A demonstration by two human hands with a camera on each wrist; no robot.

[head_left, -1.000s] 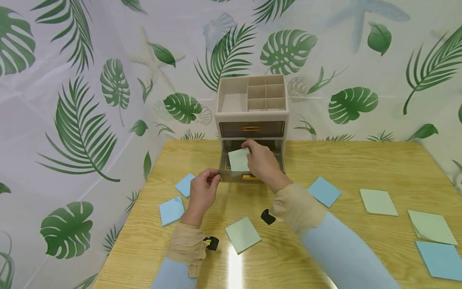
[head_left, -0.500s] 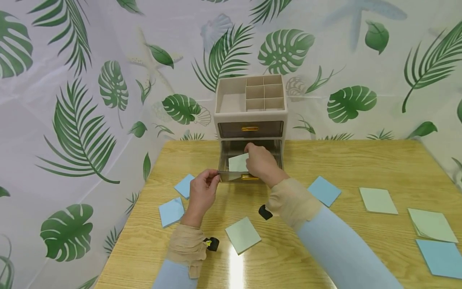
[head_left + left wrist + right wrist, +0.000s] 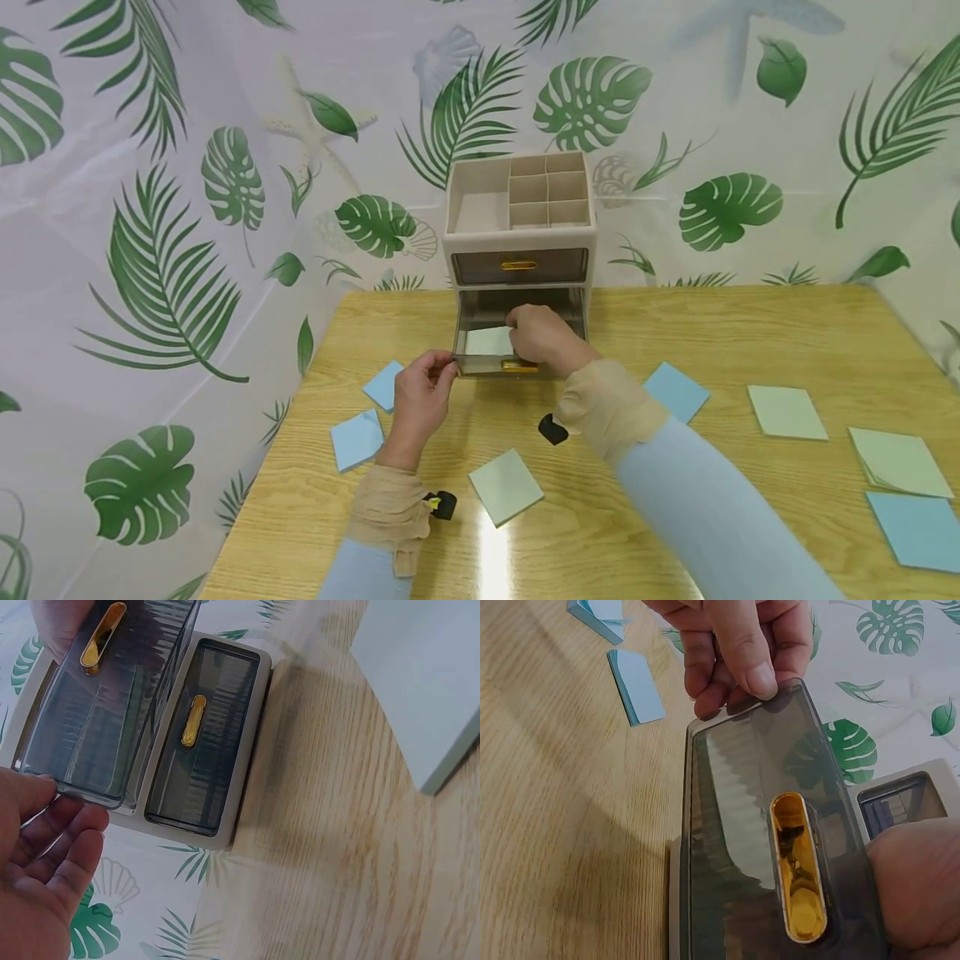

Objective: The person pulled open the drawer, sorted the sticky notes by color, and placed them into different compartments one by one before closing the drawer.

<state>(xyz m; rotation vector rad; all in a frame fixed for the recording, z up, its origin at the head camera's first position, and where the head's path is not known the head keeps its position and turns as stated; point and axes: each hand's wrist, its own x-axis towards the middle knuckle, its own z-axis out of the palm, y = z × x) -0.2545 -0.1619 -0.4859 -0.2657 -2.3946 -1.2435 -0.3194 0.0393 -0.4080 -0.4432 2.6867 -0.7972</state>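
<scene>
My left hand [image 3: 422, 398] pinches the left front corner of a smoky clear drawer [image 3: 480, 366], pulled out of a beige desktop organizer [image 3: 457, 243]. In the right wrist view its thumb presses on top of the corner with fingers underneath. My right hand [image 3: 547, 337] reaches into this drawer over the front and holds a pale green sticky note pad [image 3: 489, 341] low inside by its right side; its fingertips are mostly hidden. Through the drawer front, the pad's pale shape [image 3: 739, 817] shows. A closed lower drawer [image 3: 199, 735] appears in the left wrist view.
Blue sticky note pads [image 3: 357, 440] lie left of my left hand. A green pad [image 3: 506, 487] lies between my forearms. Right of them are a blue pad [image 3: 677, 392], green pads [image 3: 787, 412] and another blue pad [image 3: 917, 531]. The upper drawer [image 3: 520, 267] is closed.
My right hand has lowered toward the drawer's front, and the green sticky note pad has sunk and tilted flatter inside. My left hand keeps its hold on the drawer corner.
</scene>
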